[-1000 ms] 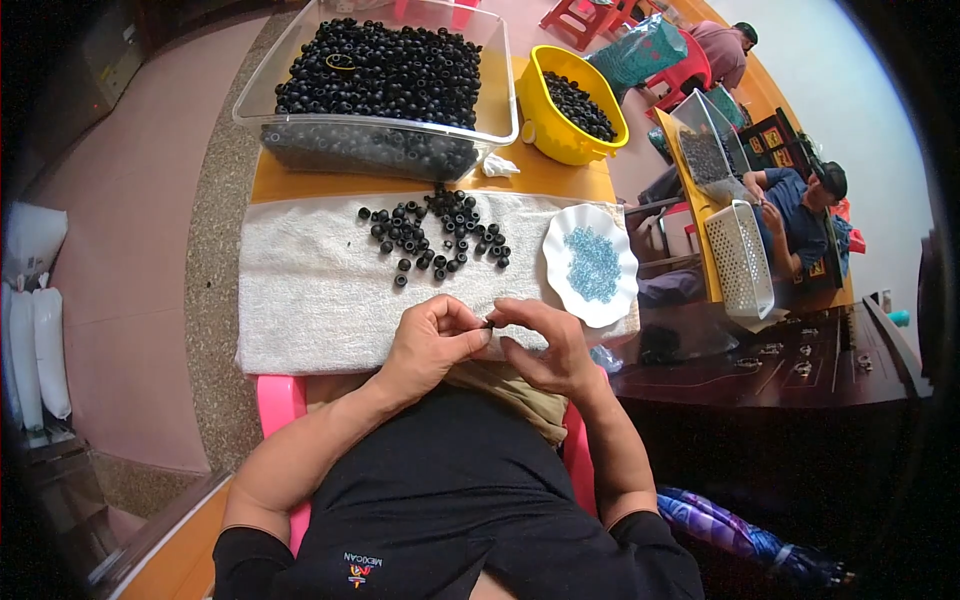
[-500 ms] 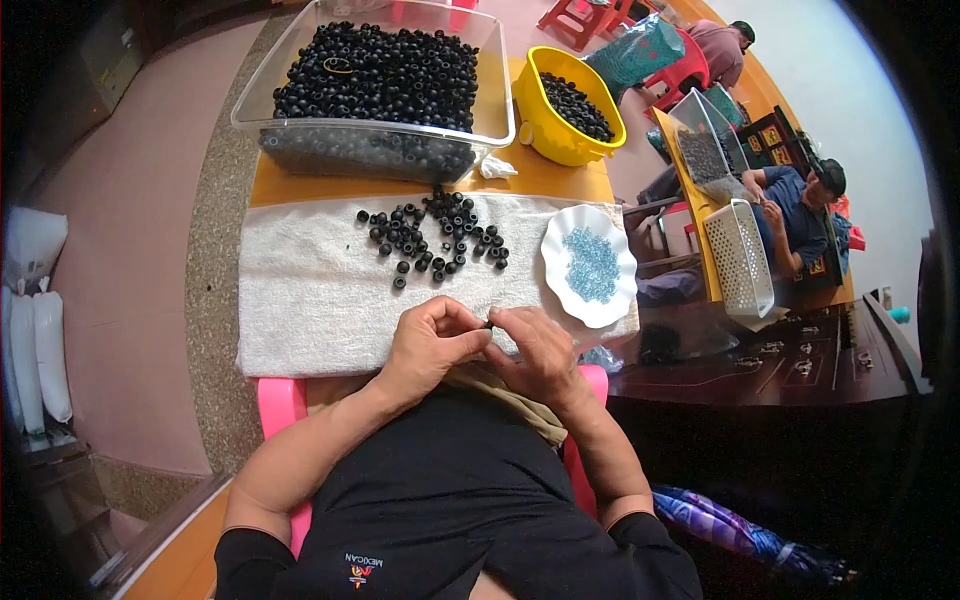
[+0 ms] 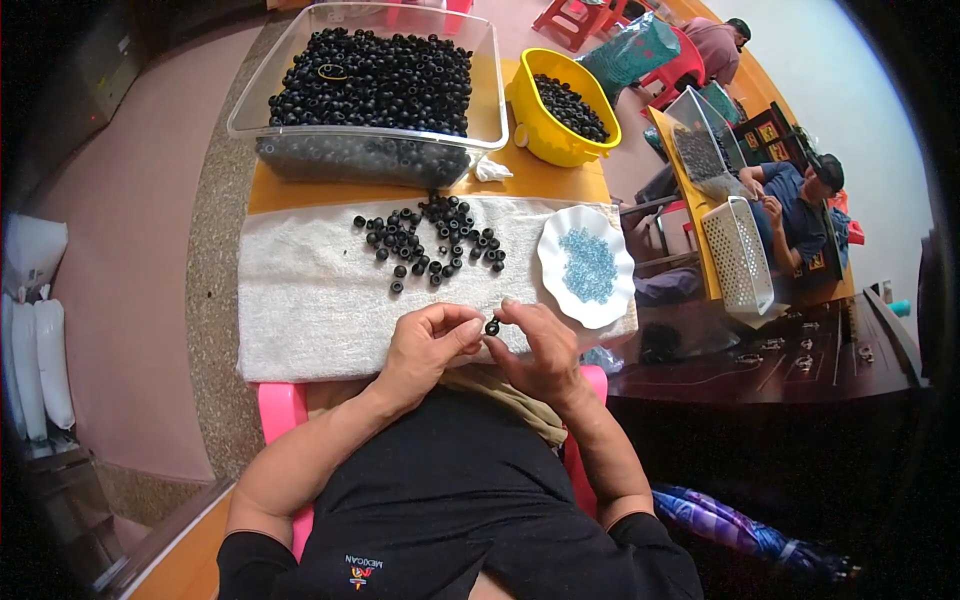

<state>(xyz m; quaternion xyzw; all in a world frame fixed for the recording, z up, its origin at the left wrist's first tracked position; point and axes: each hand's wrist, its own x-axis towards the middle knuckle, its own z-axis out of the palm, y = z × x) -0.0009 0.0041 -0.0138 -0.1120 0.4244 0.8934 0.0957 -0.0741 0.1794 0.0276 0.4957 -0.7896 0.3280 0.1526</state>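
Between the thumb and fingertips of my right hand [image 3: 543, 347] is a small round black bead-like piece [image 3: 492, 327] with a hole in it. Close beside it on the left, my left hand [image 3: 425, 345] is closed in a pinch; whatever it may hold is too small to make out. Both hands are over the near edge of a white towel [image 3: 300, 300]. Beyond them on the towel lies a loose group of similar black pieces [image 3: 437, 268]. To the right, a white scalloped dish [image 3: 553, 272] holds many small clear-bluish pieces [image 3: 588, 262].
A clear plastic bin [image 3: 240, 118] full of black pieces stands at the back, beside a yellow tub [image 3: 552, 148] of them. A crumpled white tissue [image 3: 493, 172] lies between. At right, a co-worker [image 3: 800, 205] sits at another table with a white perforated basket [image 3: 735, 250].
My hands have drawn slightly apart. The black piece, mostly covered by fingertips before, now shows in my right hand, its hole facing up.
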